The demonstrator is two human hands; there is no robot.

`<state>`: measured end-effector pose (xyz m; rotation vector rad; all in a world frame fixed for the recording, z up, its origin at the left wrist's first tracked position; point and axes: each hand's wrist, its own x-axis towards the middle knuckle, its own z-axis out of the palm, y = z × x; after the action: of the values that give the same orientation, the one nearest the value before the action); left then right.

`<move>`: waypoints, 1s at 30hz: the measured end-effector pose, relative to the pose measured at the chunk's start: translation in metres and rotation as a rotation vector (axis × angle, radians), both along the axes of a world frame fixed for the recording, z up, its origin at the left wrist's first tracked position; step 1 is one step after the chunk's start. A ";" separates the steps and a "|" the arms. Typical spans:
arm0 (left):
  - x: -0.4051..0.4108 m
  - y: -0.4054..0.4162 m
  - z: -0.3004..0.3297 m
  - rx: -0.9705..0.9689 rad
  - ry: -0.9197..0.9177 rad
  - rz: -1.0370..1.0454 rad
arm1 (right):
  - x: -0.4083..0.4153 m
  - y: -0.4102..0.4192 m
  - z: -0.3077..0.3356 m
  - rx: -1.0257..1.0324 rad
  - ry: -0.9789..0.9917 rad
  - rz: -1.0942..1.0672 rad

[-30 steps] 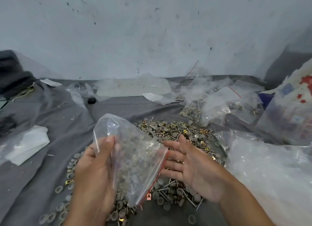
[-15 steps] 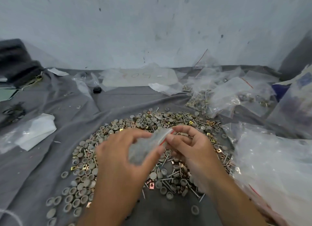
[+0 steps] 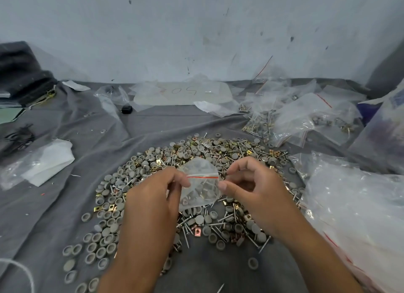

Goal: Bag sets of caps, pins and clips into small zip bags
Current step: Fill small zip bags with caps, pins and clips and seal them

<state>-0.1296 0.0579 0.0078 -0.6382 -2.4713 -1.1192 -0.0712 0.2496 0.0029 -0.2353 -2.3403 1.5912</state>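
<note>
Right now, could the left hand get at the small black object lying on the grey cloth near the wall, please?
Probably not at once: the left hand is pinching the small zip bag together with the right hand. The small black object lies in the open on the grey cloth, well beyond the pile of parts.

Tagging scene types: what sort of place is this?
Probably an informal hand-packing spot, not a factory line: loose hardware pile on a grey cloth against a scuffed wall, filled bags heaped to the right.

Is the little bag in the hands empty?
No. The bag, held between left hand and right hand, shows grey and brass parts through the plastic.
</note>
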 end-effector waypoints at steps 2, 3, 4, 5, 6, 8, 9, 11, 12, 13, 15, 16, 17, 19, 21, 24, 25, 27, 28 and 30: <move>-0.001 0.000 -0.001 -0.019 0.061 -0.005 | 0.004 0.003 -0.004 0.150 -0.089 0.070; -0.002 0.001 -0.001 -0.034 0.089 -0.014 | 0.006 0.003 -0.008 0.257 -0.156 0.120; -0.002 0.002 -0.002 -0.054 0.107 -0.020 | 0.007 0.002 -0.013 0.361 -0.222 0.179; -0.002 0.003 -0.002 -0.072 0.108 -0.023 | 0.009 0.000 -0.017 0.450 -0.277 0.238; -0.002 0.003 -0.003 -0.084 0.092 -0.025 | 0.010 -0.003 -0.021 0.529 -0.312 0.289; -0.001 0.004 -0.003 -0.099 0.026 -0.027 | 0.010 -0.007 -0.026 0.685 -0.312 0.368; 0.000 0.005 -0.003 -0.106 -0.003 -0.028 | 0.009 -0.009 -0.028 0.752 -0.294 0.392; 0.001 0.006 -0.003 -0.113 -0.034 -0.029 | 0.007 -0.012 -0.028 0.832 -0.279 0.394; 0.002 0.007 -0.002 -0.114 -0.045 -0.027 | 0.007 -0.013 -0.028 0.853 -0.277 0.391; 0.002 0.007 -0.002 -0.116 -0.054 -0.025 | 0.007 -0.015 -0.027 0.870 -0.270 0.388; 0.002 0.008 -0.001 -0.118 -0.066 -0.025 | 0.009 -0.022 -0.026 0.892 -0.240 0.381; 0.003 0.008 0.000 -0.121 -0.071 -0.026 | 0.010 -0.025 -0.025 0.902 -0.217 0.375; 0.003 0.008 0.000 -0.127 -0.074 -0.027 | 0.011 -0.029 -0.025 0.912 -0.197 0.364; 0.003 0.008 -0.001 -0.139 -0.072 -0.026 | 0.014 -0.034 -0.026 0.922 -0.184 0.329; 0.002 0.008 -0.001 -0.140 -0.073 -0.020 | 0.014 -0.039 -0.027 0.922 -0.187 0.287; 0.002 0.008 -0.002 -0.132 -0.070 -0.019 | 0.013 -0.046 -0.028 0.943 -0.191 0.246; 0.002 0.007 -0.002 -0.132 -0.068 -0.020 | 0.013 -0.048 -0.029 0.949 -0.199 0.239; 0.002 0.007 -0.003 -0.131 -0.064 -0.022 | 0.013 -0.053 -0.031 0.970 -0.218 0.230; 0.002 0.007 -0.003 -0.132 -0.062 -0.024 | 0.012 -0.055 -0.032 0.977 -0.225 0.223; 0.001 0.006 -0.004 -0.139 -0.062 -0.028 | 0.012 -0.058 -0.032 0.973 -0.222 0.193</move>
<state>-0.1283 0.0637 0.0035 -0.6900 -2.6181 -0.9979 -0.0593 0.1919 -0.0288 0.0463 -3.0594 0.3374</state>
